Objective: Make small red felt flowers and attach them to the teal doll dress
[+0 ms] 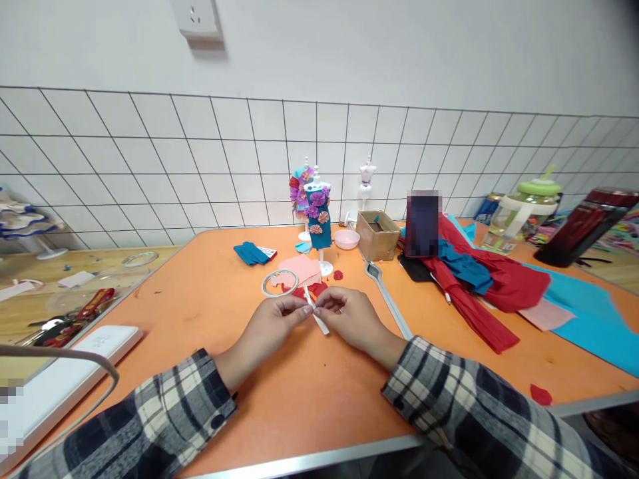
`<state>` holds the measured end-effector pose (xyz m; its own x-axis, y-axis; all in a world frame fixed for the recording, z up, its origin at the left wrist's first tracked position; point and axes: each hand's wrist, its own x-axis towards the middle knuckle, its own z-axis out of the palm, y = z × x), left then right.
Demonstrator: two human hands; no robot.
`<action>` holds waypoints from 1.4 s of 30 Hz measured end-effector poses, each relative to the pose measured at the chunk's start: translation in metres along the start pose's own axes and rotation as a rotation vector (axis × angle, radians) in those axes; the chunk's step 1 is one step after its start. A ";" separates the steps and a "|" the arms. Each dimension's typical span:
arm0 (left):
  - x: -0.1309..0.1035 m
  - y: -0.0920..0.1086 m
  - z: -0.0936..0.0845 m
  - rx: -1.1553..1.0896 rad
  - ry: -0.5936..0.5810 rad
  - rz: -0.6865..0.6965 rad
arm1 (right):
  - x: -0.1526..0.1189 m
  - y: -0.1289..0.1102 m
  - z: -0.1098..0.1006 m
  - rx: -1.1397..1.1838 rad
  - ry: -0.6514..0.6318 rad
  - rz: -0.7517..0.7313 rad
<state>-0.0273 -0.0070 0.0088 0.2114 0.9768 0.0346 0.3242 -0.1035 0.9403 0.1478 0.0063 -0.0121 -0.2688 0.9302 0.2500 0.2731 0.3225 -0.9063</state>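
My left hand [279,318] and my right hand [349,314] meet over the middle of the orange table, thumbs and forefingers pinched on a narrow white strip of tape [322,324]. One end of the strip points up and away, the other down toward me. Just beyond my left hand lies a roll of tape [264,285]. Red paper pieces [319,289] and a pink paper piece [302,267] lie behind my fingers. Farther back stands a small dress form [320,226] in a teal dress with purple and pink paper flowers.
At the back are a decorated form [298,193], a bare form [367,174], a pink bowl [346,239] and a cardboard box [382,245]. Scissors or tongs-like grey tool [387,296], a phone [422,225], red crepe paper [516,279] and bottles [584,229] sit right. A white power strip-like box [74,386] lies left.
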 end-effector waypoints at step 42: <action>0.000 -0.005 0.001 0.085 0.074 0.138 | 0.003 -0.009 -0.005 0.304 0.002 0.158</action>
<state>-0.0277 -0.0070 0.0038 0.1921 0.9629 0.1895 0.3743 -0.2504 0.8929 0.1492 0.0066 -0.0011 -0.2431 0.9650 0.0988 0.0235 0.1077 -0.9939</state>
